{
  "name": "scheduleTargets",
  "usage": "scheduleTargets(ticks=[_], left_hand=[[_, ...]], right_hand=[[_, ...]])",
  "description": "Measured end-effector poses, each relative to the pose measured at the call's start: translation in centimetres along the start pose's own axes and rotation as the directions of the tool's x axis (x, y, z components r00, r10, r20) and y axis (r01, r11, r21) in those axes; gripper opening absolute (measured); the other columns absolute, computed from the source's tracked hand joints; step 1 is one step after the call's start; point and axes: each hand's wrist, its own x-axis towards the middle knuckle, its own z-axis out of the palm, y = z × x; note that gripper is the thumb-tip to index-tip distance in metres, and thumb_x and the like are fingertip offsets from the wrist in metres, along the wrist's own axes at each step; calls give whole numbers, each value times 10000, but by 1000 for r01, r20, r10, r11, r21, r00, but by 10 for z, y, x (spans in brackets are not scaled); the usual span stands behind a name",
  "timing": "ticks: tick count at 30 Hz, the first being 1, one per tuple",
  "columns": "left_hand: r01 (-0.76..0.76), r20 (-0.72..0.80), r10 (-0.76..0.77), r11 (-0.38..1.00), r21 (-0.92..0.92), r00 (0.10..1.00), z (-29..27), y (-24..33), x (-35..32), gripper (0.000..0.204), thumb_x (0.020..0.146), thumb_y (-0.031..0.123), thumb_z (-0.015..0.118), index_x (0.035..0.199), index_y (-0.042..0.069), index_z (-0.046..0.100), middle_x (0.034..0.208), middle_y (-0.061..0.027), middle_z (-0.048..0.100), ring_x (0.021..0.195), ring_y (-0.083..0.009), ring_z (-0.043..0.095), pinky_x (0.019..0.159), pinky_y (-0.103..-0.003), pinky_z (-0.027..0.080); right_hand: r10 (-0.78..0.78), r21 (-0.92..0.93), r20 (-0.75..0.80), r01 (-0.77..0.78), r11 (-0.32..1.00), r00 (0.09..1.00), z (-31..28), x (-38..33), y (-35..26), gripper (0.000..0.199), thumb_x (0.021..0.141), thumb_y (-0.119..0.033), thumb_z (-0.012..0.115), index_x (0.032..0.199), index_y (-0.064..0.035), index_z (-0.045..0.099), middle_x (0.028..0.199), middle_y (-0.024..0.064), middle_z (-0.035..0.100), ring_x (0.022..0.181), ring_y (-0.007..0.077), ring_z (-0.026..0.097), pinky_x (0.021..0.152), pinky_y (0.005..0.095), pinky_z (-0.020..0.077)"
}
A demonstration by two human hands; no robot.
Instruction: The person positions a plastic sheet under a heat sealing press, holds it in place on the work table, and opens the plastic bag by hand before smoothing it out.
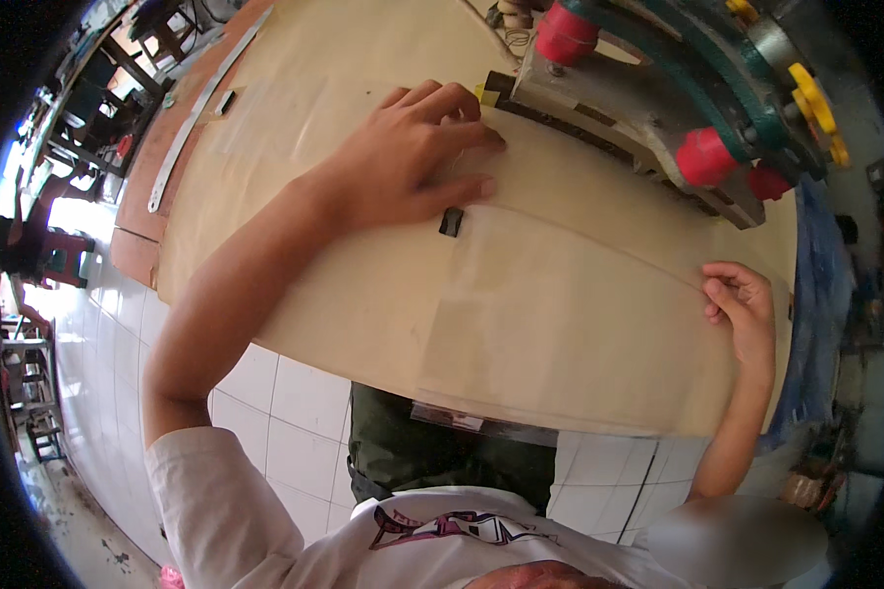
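Observation:
A clear plastic sheet (550, 314) lies over the pale tabletop in front of me. My right hand (742, 306) has its fingers closed in a pinch on the sheet's far right corner. Over the table's middle is my left hand (417, 157), thumb and fingers apart, with nothing visible between them. Its thumb is close to the sheet's far left corner; whether it touches is hard to tell. Just below that thumb sits a small black piece (451, 222), its exact kind unclear.
A heavy machine with a green curved frame (697, 74), red knobs (705, 157) and yellow knobs (815, 103) stands at the far right. A long metal ruler (206, 108) rests on a brown board at the left. Blue material (820, 294) hangs past the right edge.

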Motion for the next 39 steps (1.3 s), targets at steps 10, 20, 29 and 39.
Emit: scheduleTargets(ticks=[10,20,29,39], left_hand=[[11,-26,-10,1000,12,1000,4,-3,-2,365,842,390,622,1080,117,669,1075,-118,552,1066,-294,508,978,-417,382],[26,10,-26,999,37,1000,1,-1,-2,389,838,353,650,1147,118,637,1125,-127,541,1098,-317,505,969,-446,374],[21,13,-21,1000,1,1000,-1,-1,-2,402,850,353,630,1159,96,630,1116,-145,552,1096,-326,509,978,-450,373],[21,10,-21,1000,5,1000,1,-1,-2,404,861,352,622,1170,91,628,1112,-142,551,1092,-319,509,979,-442,371]], right_hand=[[-56,-9,-125,56,998,991,8,-4,3,240,852,-176,697,1023,-12,660,771,10,638,547,61,554,497,198,435],[-62,43,-198,72,996,978,10,-3,10,220,832,-137,714,1001,-3,672,743,18,643,523,69,546,485,207,424],[-38,71,-177,52,996,983,11,-2,10,219,831,-134,712,1007,-8,675,760,24,652,533,73,560,480,208,441],[-66,84,-160,80,993,985,10,-1,9,171,858,-139,677,980,-23,652,768,21,630,537,73,564,467,203,433]])
